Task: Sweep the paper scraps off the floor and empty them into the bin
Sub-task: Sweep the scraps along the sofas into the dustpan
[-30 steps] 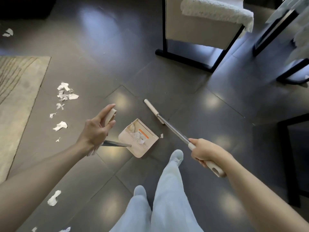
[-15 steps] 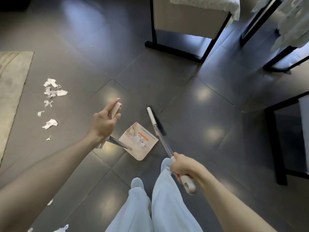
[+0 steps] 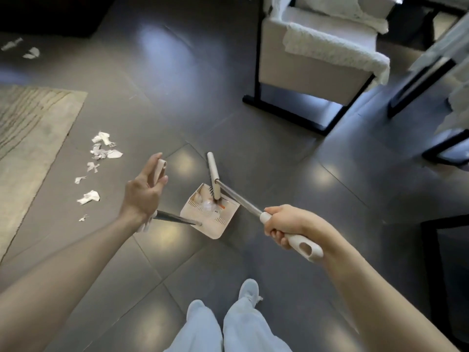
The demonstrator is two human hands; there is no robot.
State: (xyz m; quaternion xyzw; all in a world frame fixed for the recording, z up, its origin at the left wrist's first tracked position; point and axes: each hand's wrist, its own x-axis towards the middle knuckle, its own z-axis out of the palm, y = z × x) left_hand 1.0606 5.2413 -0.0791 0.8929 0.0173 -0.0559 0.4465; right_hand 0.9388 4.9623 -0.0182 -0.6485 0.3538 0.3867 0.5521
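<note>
A beige dustpan (image 3: 212,226) rests on the dark tiled floor with a few white scraps inside it. My left hand (image 3: 143,193) holds the top of its long handle, fingers loosely curled around the beige grip. My right hand (image 3: 285,224) grips the broom handle; the beige broom head (image 3: 213,174) reaches over the pan's far edge, bristles in the pan. A trail of white paper scraps (image 3: 101,153) lies on the floor to the left, beside a rug. More scraps (image 3: 31,53) lie far left at the back. No bin is in view.
A grey rug (image 3: 28,138) covers the floor at left. A white upholstered chair (image 3: 314,69) on black legs stands at the back right, with more black-framed furniture (image 3: 431,80) at the right edge. My legs and a shoe (image 3: 250,292) are at the bottom.
The broom head has swung from the floor right of the dustpan onto the pan's far edge. My right hand moved right and up with the handle. The camera tilted up.
</note>
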